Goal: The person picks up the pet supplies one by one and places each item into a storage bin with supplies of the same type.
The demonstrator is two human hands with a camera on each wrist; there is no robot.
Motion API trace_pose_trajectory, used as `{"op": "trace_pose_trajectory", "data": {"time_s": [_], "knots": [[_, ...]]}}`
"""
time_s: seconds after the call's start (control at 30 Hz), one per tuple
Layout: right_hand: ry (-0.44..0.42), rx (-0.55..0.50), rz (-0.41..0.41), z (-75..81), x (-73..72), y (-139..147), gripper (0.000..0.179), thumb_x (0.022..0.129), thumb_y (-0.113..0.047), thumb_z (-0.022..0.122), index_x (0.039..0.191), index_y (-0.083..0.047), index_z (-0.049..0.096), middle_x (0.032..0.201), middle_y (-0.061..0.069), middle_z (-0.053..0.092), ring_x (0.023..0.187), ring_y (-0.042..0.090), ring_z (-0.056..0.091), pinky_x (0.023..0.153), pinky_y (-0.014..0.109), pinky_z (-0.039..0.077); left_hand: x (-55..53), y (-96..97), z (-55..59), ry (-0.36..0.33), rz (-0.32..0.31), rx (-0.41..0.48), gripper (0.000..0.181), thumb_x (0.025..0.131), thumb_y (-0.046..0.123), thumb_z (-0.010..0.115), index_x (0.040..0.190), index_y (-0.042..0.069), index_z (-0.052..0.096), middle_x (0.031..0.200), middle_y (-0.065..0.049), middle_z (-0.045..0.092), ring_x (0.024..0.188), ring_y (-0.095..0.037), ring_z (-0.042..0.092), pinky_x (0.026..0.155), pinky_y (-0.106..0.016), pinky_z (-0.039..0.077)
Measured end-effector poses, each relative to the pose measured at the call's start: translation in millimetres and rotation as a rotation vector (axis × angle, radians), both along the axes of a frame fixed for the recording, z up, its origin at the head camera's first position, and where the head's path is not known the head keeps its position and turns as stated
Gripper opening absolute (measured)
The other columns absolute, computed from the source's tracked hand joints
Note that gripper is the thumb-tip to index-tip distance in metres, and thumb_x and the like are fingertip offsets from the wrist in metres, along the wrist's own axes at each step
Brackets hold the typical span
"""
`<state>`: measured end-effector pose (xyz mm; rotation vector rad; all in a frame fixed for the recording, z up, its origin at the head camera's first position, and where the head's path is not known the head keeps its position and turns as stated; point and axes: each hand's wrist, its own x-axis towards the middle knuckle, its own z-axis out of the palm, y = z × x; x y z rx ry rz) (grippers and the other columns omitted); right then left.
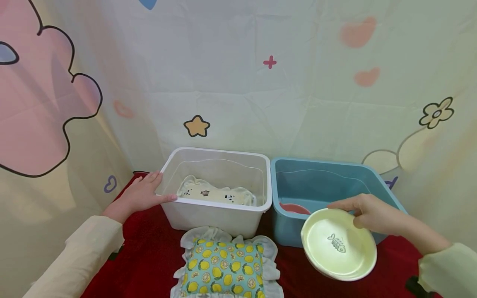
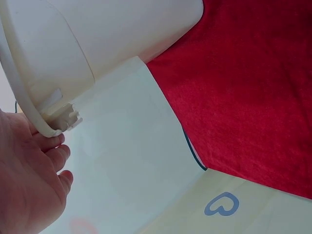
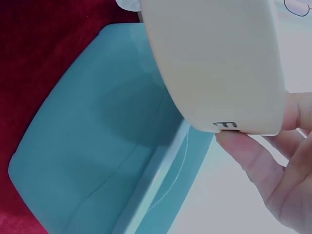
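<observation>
My right hand (image 1: 376, 215) pinches the edge of a pale yellow bowl (image 1: 337, 244) between thumb and fingers, with a fishbone drawing inside it. The bowl is tilted, its inside facing the head camera, in front of the blue bin (image 1: 320, 165). In the right wrist view the bowl's outer side (image 3: 214, 58) bears a dark mark. Inside the blue bin a pink rounded thing (image 1: 294, 208) shows partly. My left hand (image 1: 143, 194) rests on the near left corner of the white bin (image 1: 220, 213), fingers and thumb spread along its rim. Frilled cream cloth (image 1: 216, 193) with animal faces lies inside.
A lemon-print cushion (image 1: 225, 267) with a white frill lies in front of the white bin. Red cloth (image 1: 145, 256) covers the surface beneath. The bins stand side by side against a printed curtain (image 1: 231, 91).
</observation>
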<state>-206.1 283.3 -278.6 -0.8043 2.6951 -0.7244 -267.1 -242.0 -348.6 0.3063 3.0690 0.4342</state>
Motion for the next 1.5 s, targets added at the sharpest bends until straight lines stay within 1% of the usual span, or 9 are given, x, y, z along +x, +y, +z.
{"op": "trace_pose_trajectory", "data": {"time_s": [0.13,0.37,0.5,0.67,0.77,1.0,1.17,1.37,1.5], "knots": [[0.014,0.009,-0.003,3.4,-3.0,0,0.052,0.07,0.012,0.049,0.12,-0.001,0.054,0.116,0.019,0.058,0.092,0.02,0.052,0.049,0.02,0.045,-0.5,-0.4,-1.1,0.003,0.005,0.007,0.102,0.072,0.069,0.047,0.14,0.0,0.016,0.143,-0.026,0.017,0.131,-0.043,0.014,0.1,-0.065,0.012],[0.007,0.008,-0.008,6.4,-5.6,-1,0.054,0.069,0.014,0.047,0.12,-0.001,0.054,0.116,0.019,0.058,0.091,0.018,0.053,0.048,0.02,0.044,-2.5,-2.0,-3.9,0.01,0.003,-0.003,0.102,0.072,0.07,0.046,0.14,-0.001,0.016,0.144,-0.026,0.016,0.131,-0.042,0.013,0.101,-0.064,0.01],[0.003,0.008,-0.009,8.6,-7.8,-2,0.053,0.07,0.013,0.049,0.12,-0.001,0.054,0.117,0.02,0.057,0.095,0.022,0.054,0.05,0.021,0.045,-2.8,-2.1,-3.9,0.018,-0.003,-0.011,0.102,0.073,0.07,0.046,0.139,-0.002,0.017,0.143,-0.027,0.017,0.131,-0.043,0.014,0.1,-0.064,0.01],[0.02,0.015,-0.023,12.5,-11.6,0,0.053,0.07,0.013,0.047,0.12,-0.001,0.054,0.117,0.021,0.056,0.094,0.024,0.053,0.048,0.021,0.045,-2.9,-2.5,-3.7,0.027,-0.008,-0.025,0.102,0.073,0.07,0.045,0.139,-0.003,0.018,0.143,-0.027,0.018,0.131,-0.043,0.014,0.101,-0.064,0.01],[0.016,0.024,-0.041,14.7,-14.9,1,0.054,0.07,0.013,0.047,0.121,-0.002,0.054,0.118,0.02,0.056,0.093,0.023,0.052,0.048,0.022,0.045,-3.1,-2.8,-3.3,0.033,-0.011,-0.033,0.102,0.073,0.07,0.045,0.139,-0.003,0.019,0.142,-0.027,0.019,0.131,-0.043,0.015,0.101,-0.063,0.011],[-0.011,0.023,-0.042,20.5,-21.6,3,0.054,0.071,0.013,0.048,0.123,0.0,0.051,0.118,0.021,0.055,0.087,0.019,0.052,0.047,0.023,0.045,-2.3,-1.8,-1.5,0.036,-0.011,-0.038,0.102,0.072,0.071,0.045,0.138,-0.003,0.02,0.142,-0.027,0.02,0.13,-0.043,0.016,0.1,-0.064,0.013],[-0.029,0.039,-0.073,22.9,-24.3,3,0.055,0.071,0.014,0.046,0.124,-0.001,0.05,0.121,0.023,0.053,0.086,0.018,0.052,0.046,0.023,0.043,-1.7,-1.2,-0.2,0.044,-0.021,-0.044,0.102,0.073,0.071,0.045,0.138,-0.004,0.02,0.141,-0.026,0.022,0.129,-0.042,0.018,0.1,-0.063,0.014],[-0.024,0.036,-0.058,26.6,-27.8,5,0.056,0.07,0.015,0.044,0.124,0.0,0.05,0.121,0.023,0.053,0.075,0.011,0.053,0.045,0.022,0.042,-2.1,-1.0,1.3,0.051,-0.027,-0.058,0.102,0.072,0.072,0.045,0.138,-0.004,0.022,0.141,-0.026,0.025,0.128,-0.04,0.022,0.099,-0.063,0.016],[-0.042,0.027,-0.053,28.4,-32.3,6,0.056,0.071,0.015,0.043,0.125,0.001,0.048,0.123,0.024,0.051,0.075,0.01,0.054,0.045,0.023,0.042,-3.0,-1.8,1.7,0.051,-0.021,-0.067,0.103,0.071,0.073,0.044,0.138,-0.002,0.023,0.141,-0.025,0.025,0.128,-0.04,0.023,0.099,-0.063,0.019]]}}
